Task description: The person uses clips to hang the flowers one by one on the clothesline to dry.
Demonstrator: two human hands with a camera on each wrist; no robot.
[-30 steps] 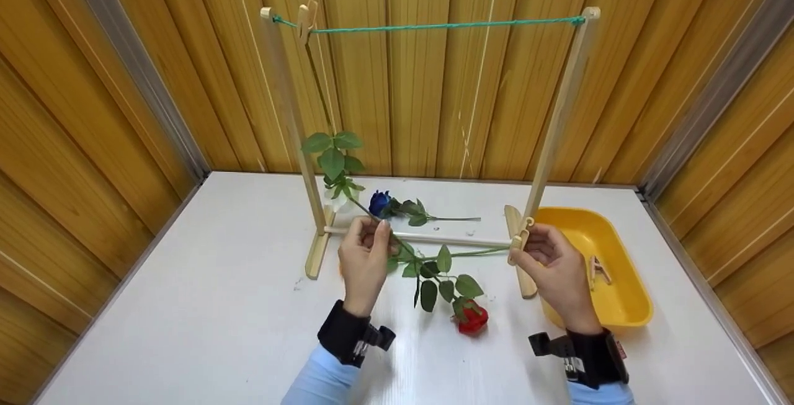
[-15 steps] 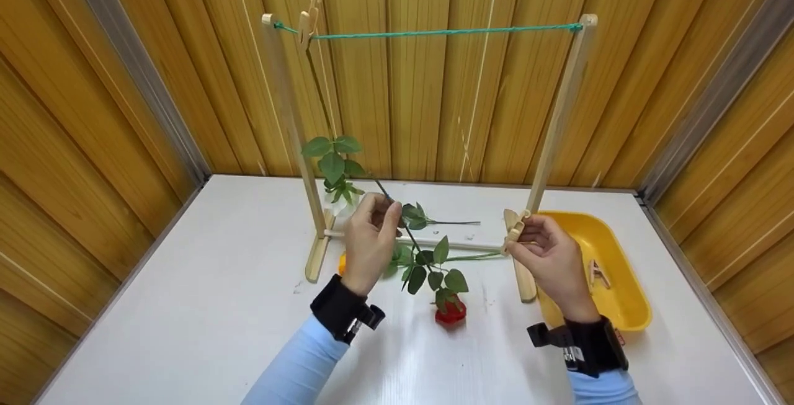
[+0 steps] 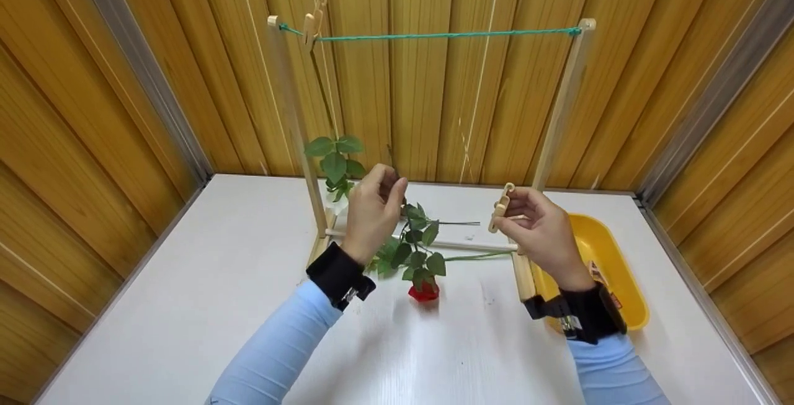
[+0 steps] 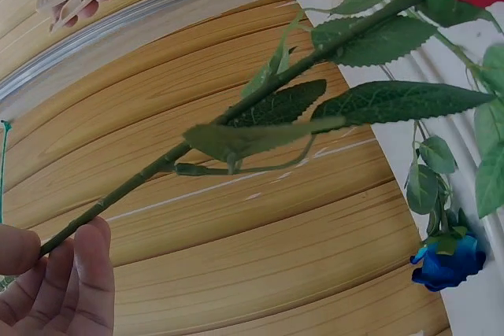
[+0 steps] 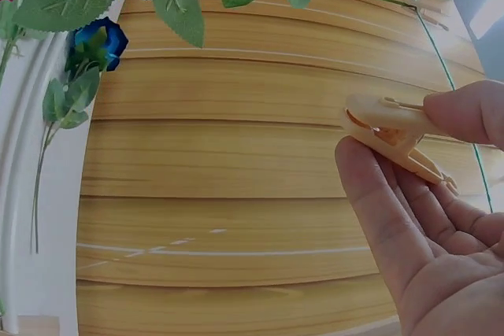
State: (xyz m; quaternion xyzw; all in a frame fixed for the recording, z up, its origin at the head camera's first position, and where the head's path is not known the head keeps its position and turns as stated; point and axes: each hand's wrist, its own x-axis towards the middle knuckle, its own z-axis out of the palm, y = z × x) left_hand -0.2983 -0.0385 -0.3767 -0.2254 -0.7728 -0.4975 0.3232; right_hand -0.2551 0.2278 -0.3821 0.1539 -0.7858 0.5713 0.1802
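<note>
The L hand point(image 3: 375, 213) is closing thumb & fingers on the stem of a red-petalled, green-leaved, artificial-looking rose point(image 3: 423, 292); this grip is clamping near the stem's bare end, & the rose is hanging bloom-down over the flat white worktop point(image 3: 186, 330) (contact w/ surface: can't tell). The R hand point(image 3: 543, 231), its grip likewise together, is pinching a beige, hook-ended clothes-peg point(image 3: 501, 208), well apart from the rose & below the twisted teal cord point(image 3: 446, 35). Poss. faults (judged): (i) slim stem slipping if the L grip is slackening, bloom prob. being the heavier end; (ii) leaves snagging on the loose green foliage point(image 3: 386, 256) lying alongside; (iii) peg twisting or springing out if the R thumb is sliding; (iv) cord jerking if knocked, thus loosening the green leafy stem point(image 3: 335, 166) that a second beige peg point(image 3: 309, 31) is holding. Labels: a small red tab point(image 3: 615, 300) is showing by the black R wrist strap point(image 3: 595, 315), its marks too small to read; no brand is legible.
</note>
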